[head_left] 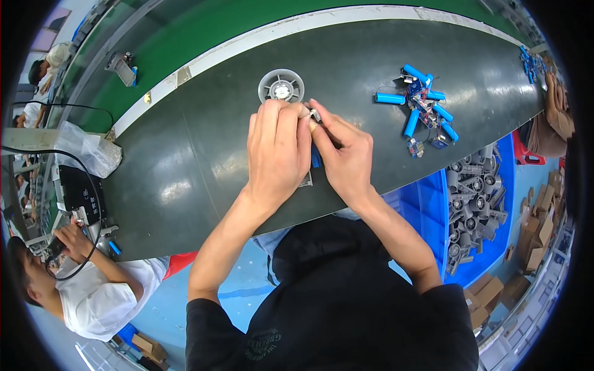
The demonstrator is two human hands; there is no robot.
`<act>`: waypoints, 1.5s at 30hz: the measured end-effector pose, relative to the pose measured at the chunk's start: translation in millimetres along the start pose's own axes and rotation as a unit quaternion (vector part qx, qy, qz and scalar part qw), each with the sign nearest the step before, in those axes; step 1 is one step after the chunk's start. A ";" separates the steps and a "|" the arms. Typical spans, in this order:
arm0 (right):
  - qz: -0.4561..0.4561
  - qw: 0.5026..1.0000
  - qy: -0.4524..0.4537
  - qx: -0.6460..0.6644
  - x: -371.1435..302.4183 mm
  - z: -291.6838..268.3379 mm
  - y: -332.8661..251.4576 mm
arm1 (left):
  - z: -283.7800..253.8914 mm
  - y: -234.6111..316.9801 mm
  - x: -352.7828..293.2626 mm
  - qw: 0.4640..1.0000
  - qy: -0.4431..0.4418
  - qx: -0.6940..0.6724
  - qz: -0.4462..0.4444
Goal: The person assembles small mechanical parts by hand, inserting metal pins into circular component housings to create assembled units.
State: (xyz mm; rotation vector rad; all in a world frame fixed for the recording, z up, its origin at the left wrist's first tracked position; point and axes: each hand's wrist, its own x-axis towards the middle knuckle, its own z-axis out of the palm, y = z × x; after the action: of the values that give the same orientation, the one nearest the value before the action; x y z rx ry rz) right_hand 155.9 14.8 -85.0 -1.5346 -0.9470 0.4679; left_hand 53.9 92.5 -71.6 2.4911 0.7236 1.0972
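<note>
A grey round fan housing (281, 85) with spokes and a pale hub lies on the dark work surface, just beyond my hands. My left hand (278, 148) is closed, its fingertips pinched together over the housing's near side. Against it, my right hand (345, 148) pinches a small pale-and-dark part (315, 115) between thumb and forefinger. Both sets of fingertips meet at this part, whose kind I cannot make out. Between my palms shows a bit of a blue cylindrical battery (316, 157), and the grey end of a handle (307, 180) sticks out below; my hands hide the rest.
To the right lies a pile of blue batteries with wires and circuit boards (424, 105). A blue bin (447, 222) of grey fan housings stands beside the table. At left are a clear plastic bag (90, 151), a grey housing (122, 68) and a co-worker with a tool (93, 232).
</note>
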 end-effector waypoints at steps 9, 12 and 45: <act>-0.020 0.999 0.003 -0.034 -3.4 1.2 0.7 | 4.3 1.9 -6.9 0.993 -0.005 -0.078 -0.085; -0.063 0.996 0.017 -0.054 -3.4 3.4 3.6 | 6.0 1.7 -8.1 0.991 0.008 -0.103 -0.081; -0.130 0.986 0.024 -0.103 -2.8 2.9 3.5 | 6.2 1.3 -3.9 0.994 0.055 -0.090 -0.019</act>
State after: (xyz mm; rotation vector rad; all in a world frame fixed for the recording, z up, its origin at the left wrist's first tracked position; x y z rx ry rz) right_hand 153.1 14.6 -89.6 -1.5711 -1.1673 0.1488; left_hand 56.6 88.7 -77.3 2.2735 0.6668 1.2362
